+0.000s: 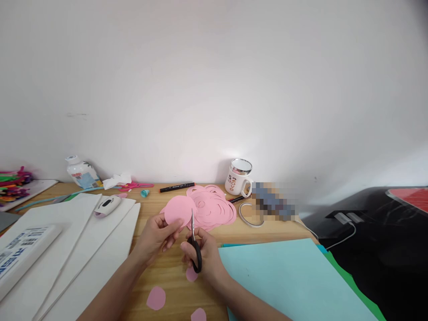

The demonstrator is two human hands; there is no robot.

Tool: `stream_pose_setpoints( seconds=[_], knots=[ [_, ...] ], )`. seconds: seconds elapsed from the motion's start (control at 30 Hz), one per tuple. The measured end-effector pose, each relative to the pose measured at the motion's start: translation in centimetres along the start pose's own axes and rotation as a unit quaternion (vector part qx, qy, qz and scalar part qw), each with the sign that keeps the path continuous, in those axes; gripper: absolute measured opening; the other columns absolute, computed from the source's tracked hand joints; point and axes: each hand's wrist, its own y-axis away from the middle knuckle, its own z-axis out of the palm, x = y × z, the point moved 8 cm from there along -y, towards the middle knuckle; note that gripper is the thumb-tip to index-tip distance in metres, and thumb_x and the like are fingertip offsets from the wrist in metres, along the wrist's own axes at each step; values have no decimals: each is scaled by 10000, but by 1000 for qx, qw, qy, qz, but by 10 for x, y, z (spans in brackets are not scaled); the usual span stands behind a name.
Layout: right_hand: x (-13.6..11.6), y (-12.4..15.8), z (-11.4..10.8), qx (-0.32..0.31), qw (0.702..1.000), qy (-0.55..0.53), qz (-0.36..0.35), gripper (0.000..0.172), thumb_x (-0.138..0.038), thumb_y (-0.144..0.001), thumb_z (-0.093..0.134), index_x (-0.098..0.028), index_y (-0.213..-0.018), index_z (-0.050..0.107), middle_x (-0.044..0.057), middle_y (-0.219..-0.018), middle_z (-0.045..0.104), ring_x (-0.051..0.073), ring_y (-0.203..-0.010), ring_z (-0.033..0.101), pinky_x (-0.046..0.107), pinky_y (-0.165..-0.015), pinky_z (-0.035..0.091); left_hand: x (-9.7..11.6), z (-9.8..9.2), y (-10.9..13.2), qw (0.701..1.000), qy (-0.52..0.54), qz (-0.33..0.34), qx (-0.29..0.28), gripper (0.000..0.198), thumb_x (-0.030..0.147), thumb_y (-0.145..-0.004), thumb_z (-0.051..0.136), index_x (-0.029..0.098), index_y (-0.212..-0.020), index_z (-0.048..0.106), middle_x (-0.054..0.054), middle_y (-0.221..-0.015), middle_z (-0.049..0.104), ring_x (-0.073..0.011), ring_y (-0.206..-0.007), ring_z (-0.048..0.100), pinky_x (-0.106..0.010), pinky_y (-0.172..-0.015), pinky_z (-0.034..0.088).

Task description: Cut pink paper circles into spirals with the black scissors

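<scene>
Between the thumb and fingers of my left hand [154,237] is a round pink paper disc [179,210]. My right hand [203,252] is closed round the black handles of a pair of scissors [195,254]. Its blades point up and away, at the right edge of the disc; whether they are cutting into it I cannot tell. Behind both hands lies a heap of pink paper cutouts [214,207] with curved slits. Small pink paper pieces [156,298] are scattered on the wooden table nearer to me.
White sheets [113,232] cover the left side, with a white box [26,254] on them. Light blue sheets [284,272] lie at the right. A mug [238,178], a black marker [177,187], a white bottle [82,173] and pink scissors [138,185] stand or lie near the wall.
</scene>
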Motion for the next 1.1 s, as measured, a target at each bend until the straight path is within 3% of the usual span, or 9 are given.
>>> stream_pose_setpoints(
  seconds=[0.17,0.37,0.63,1.1],
  knots=[
    [-9,1,0,0,1000,4,-23,471,-472,-554,810,-211,-777,488,-90,-449,502,83,-370,414,177,-370,292,0,-1,0,1000,-23,1,9,399,452,-554,763,160,-483,500,61,-387,470,-27,-307,293,-181,-327,165],
    [-25,0,-2,8,999,5,-51,484,-418,-503,853,-200,-766,510,-113,-484,410,66,-447,321,177,-417,255,1,1,0,999,-45,14,-9,370,439,-589,747,156,-510,522,69,-384,439,-31,-323,292,-183,-340,146],
    [-14,-2,-4,7,999,14,-34,462,-437,-537,831,-201,-781,517,-105,-464,444,74,-405,382,183,-399,320,0,-1,0,999,-40,22,-9,362,439,-594,752,157,-543,530,64,-396,456,-35,-338,296,-179,-349,163],
    [-10,-2,-2,6,1000,-4,-12,420,-433,-561,789,-204,-755,494,-105,-405,474,68,-326,394,169,-336,294,5,-4,0,999,-34,27,7,407,455,-579,761,164,-491,491,61,-400,464,-31,-334,299,-179,-347,178]
  ],
)
